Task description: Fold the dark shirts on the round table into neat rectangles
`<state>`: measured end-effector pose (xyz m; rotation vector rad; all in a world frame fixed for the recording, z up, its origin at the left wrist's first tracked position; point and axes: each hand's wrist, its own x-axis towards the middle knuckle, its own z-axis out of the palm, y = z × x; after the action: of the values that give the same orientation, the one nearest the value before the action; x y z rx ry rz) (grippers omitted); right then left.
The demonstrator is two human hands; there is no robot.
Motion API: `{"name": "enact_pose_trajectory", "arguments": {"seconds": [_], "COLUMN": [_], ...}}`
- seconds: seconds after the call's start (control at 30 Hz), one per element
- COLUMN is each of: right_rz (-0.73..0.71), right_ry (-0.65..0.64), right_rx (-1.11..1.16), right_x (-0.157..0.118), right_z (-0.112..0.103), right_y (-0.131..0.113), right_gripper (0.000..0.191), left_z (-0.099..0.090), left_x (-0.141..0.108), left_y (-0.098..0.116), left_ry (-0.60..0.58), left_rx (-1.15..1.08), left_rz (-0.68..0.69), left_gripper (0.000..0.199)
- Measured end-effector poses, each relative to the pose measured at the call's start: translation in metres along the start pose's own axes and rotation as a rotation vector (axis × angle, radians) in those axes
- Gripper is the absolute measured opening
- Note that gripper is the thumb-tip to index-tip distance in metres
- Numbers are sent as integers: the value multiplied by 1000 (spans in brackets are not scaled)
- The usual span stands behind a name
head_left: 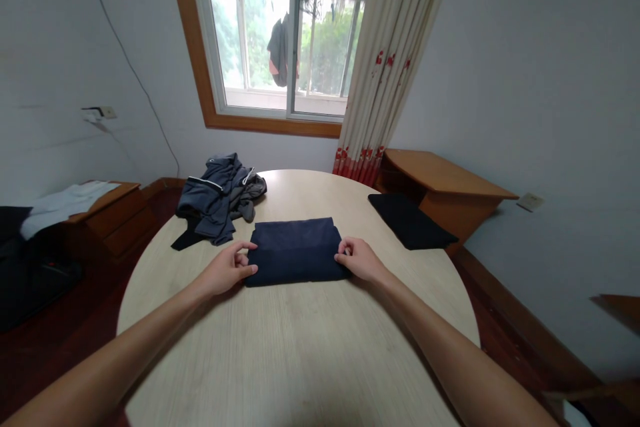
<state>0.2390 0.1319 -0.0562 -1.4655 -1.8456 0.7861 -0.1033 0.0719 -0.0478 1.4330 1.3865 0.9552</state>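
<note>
A dark navy garment (296,250) lies folded into a neat rectangle in the middle of the round wooden table (300,360). My left hand (227,269) pinches its near left edge between thumb and fingers. At the opposite side, my right hand (359,259) grips the near right edge the same way. Both forearms reach in over the table from the near side.
A heap of unfolded grey and dark blue clothes (220,197) lies at the table's far left. A folded black garment (411,220) sits at the far right edge. Low wooden cabinets stand left (115,213) and right (445,180); a curtain (390,60) hangs by the window.
</note>
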Motion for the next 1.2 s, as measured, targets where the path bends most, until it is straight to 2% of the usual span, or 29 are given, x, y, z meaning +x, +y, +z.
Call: {"name": "enact_pose_trajectory", "arguments": {"seconds": [0.1,0.23,0.33,0.43,0.53,0.67,0.73,0.83,0.87,0.93,1.07,1.2], "right_rz": [55,82,101,115,162,266,306,316,316,328,337,263], "right_ry": [-5,113,149,139,92,-17,-84,-187,-201,-190,-96,45], "right_rx": [-111,-127,-22,128,330,572,590,562,573,627,767,758], "right_x": [9,32,42,44,41,32,25,17,15,11,10,15], "right_z": [-4,2,11,18,21,15,8,-1,-2,-3,5,11], "right_y": [-7,-16,-13,-4,0,-13,-21,-28,-29,-30,-34,-33], "right_gripper": [11,15,23,38,47,48,38,11,11,17,18,29], "left_z": [-6,-10,-9,-5,-1,-2,-6,-13,-15,-16,-8,-6], "left_x": [15,55,82,93,91,78,69,59,57,56,60,64], "left_y": [11,23,17,3,-5,0,5,9,9,8,7,3], "left_ry": [-24,89,110,150,178,125,51,-51,-54,-13,102,131], "left_rx": [92,198,174,107,18,-147,-230,-277,-274,-260,-270,-239], "left_rz": [-77,-115,-93,-31,-47,-175,-242,-300,-291,-258,-199,-171], "left_gripper": [67,57,44,45,45,37,31,29,30,34,36,37]}}
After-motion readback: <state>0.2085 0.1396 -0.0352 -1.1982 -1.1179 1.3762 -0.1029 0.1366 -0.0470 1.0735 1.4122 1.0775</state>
